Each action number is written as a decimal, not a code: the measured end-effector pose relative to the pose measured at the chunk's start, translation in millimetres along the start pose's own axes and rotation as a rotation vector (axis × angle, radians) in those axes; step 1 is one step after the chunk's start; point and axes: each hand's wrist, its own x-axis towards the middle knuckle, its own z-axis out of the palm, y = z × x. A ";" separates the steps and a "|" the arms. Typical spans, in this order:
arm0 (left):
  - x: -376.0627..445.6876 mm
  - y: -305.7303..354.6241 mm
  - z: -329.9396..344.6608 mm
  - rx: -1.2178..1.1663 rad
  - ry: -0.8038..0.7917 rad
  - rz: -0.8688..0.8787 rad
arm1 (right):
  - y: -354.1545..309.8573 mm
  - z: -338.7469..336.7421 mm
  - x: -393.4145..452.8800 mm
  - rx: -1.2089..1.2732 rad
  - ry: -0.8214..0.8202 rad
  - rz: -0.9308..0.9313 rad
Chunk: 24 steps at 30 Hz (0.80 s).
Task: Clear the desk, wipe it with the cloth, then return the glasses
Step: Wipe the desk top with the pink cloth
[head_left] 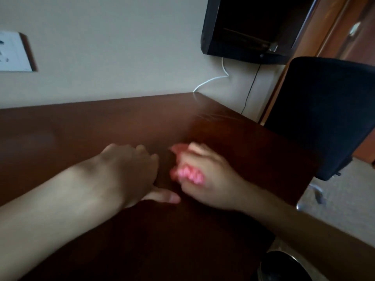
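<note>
The brown wooden desk [81, 126] fills the lower left of the head view. My right hand [207, 179] is over the desk's right half, fingers curled round a bunched pink cloth [189, 174] that shows between thumb and fingers; the picture is blurred there. My left hand [132, 169] lies just left of it, palm down on the desk top with the thumb stretched out toward the right hand. No glasses are visible in this view.
A black office chair [324, 118] stands past the desk's right edge on a grey carpet. A dark wall-mounted box [249, 27] hangs above the far corner, with a white cable [211, 80] and a black one below it. A white socket plate [12, 51] is on the wall at left.
</note>
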 end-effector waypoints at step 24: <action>170.0 -23.9 7.1 -0.263 0.048 0.195 | 223.5 2.2 171.5 -0.194 0.150 0.429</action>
